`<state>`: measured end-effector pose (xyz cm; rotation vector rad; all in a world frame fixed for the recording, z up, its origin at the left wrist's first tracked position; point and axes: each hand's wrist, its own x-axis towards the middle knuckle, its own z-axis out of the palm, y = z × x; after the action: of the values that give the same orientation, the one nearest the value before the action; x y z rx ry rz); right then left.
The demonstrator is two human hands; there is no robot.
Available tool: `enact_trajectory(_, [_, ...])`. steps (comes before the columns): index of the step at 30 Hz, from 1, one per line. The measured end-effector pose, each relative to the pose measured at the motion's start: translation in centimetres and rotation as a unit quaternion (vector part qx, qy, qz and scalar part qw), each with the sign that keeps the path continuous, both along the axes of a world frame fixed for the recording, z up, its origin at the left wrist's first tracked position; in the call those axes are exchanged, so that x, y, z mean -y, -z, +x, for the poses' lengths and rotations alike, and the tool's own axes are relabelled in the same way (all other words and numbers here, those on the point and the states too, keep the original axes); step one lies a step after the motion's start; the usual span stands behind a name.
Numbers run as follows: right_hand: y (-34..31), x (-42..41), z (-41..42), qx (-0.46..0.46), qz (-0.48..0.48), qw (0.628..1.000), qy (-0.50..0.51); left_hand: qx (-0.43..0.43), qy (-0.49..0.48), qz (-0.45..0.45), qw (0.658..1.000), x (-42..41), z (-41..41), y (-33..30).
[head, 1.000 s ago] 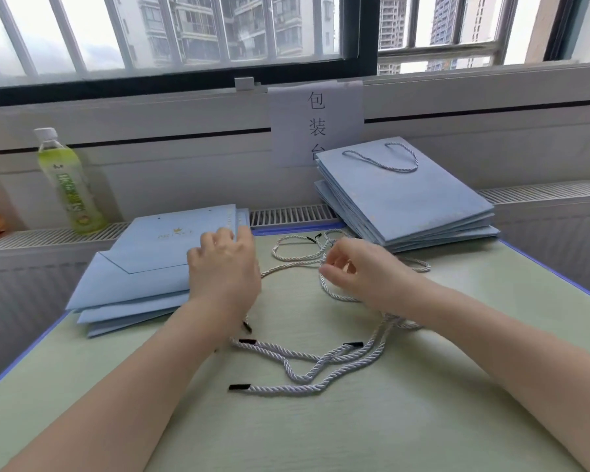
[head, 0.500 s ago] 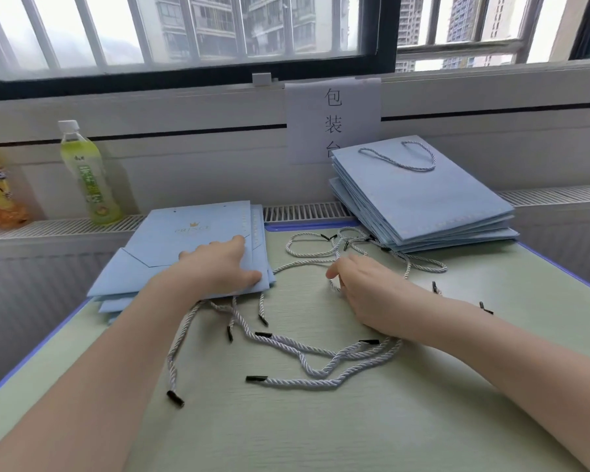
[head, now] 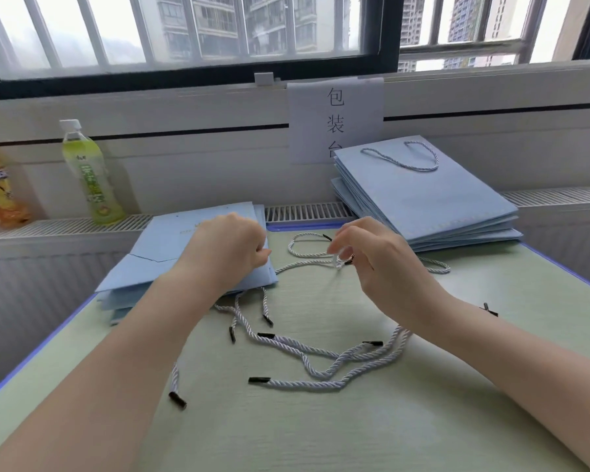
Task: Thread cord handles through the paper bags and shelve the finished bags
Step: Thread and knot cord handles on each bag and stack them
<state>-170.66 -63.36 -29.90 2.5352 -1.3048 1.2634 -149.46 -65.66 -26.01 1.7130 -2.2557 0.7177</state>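
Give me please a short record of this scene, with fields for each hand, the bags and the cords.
left hand: fingers curled at the near edge of the unthreaded bag stack
right hand: raised above the table, pinching a cord
finished bags: stacked far right, top one has a cord handle
loose cords: spread on the table, black tips
bottles: green, orange, on the ledge

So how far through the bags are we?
Done: a stack of finished bags at the back right, the top one with its handle. In hand: the right hand pinches a cord; the left hand grips the unthreaded bags. Left: that pile, the loose cords, shelving.
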Motion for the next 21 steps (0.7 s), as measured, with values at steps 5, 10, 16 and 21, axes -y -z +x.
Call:
enact_trajectory(5, [-1.2,0.3,-0.2,0.197,0.243,0.950,-0.005,-0.045,0.206,-0.209,0.955,-2.3,-2.5,-0.5])
enact_trajectory(10, [-2.3,-0.2,0.0,0.445,0.449,0.764,-0.130,-0.034,0.346,-0.251,0.904,-5.6,-6.7,0.5])
enact_trajectory(16, [-2.2,-0.8,-0.4,0.371,0.480,0.791,-0.073,-0.058,0.420,-0.231,0.875,-6.0,-8.1,2.5])
enact_trajectory(21, [-4.1,-1.2,-1.1,0.466,0.401,0.787,-0.054,-0.231,0.188,-0.252,0.920,-3.5,-5.0,1.5])
